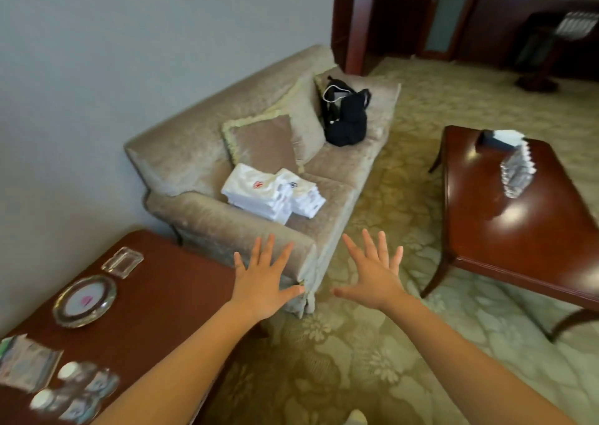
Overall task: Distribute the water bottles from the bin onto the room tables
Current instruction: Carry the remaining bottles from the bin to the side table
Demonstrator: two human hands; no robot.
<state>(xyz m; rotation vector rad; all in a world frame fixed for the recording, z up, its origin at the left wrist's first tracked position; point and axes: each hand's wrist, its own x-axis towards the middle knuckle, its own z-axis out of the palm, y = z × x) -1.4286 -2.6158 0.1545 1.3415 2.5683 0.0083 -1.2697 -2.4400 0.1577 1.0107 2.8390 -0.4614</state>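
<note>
Two clear water bottles (77,389) with white caps stand on the dark wooden side table (168,295) at the bottom left. More clear bottles (517,173) stand on the wooden coffee table (518,240) at the right. My left hand (264,279) and my right hand (372,275) are stretched out in front of me with fingers spread, holding nothing. The left hand hovers over the sofa's armrest, the right over the carpet. No bin is in view.
A beige sofa (201,152) along the wall carries cushions, folded white towels (272,194) and a black bag (345,113). The side table also holds a glass ashtray (122,261), a round dish (85,300) and a packet (24,363). A box (500,136) sits on the coffee table.
</note>
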